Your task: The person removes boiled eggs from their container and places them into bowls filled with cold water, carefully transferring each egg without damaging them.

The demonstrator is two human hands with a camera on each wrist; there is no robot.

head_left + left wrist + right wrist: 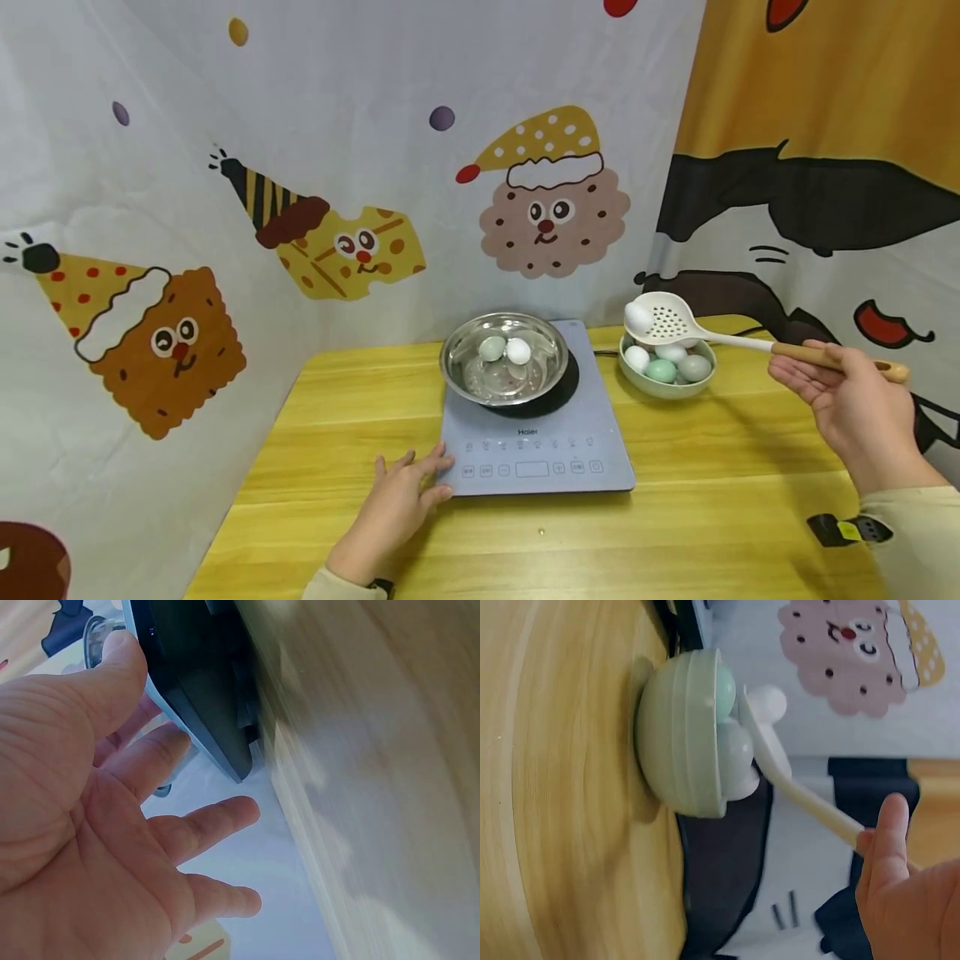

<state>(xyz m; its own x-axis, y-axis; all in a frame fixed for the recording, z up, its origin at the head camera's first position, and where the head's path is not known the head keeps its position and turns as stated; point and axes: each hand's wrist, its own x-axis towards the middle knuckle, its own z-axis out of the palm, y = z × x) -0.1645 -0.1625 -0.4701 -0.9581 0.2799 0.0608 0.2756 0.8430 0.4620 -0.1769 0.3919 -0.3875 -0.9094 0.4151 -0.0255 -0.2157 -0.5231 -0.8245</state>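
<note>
My right hand [858, 404] grips the wooden handle of a white slotted spoon [673, 320]. A white egg [639, 317] rests in the spoon's head, above a pale green bowl [660, 388] of several white and greenish eggs. To the left, a steel basin [453, 375] stands on an induction cooker [536, 454]. A greenish egg [492, 348] and a white egg [518, 351] lie side by side in the basin. My left hand [401, 497] has its fingers spread, with thumb and index at the cooker's front left corner; in the left wrist view the cooker's edge [199, 742] lies beside them.
The wooden table [352, 433] carries all of this. A cartoon-printed cloth [360, 100] hangs behind and to the left. A dark cord [606, 353] runs between the cooker and the bowl. The bowl stands close to the cooker's right side.
</note>
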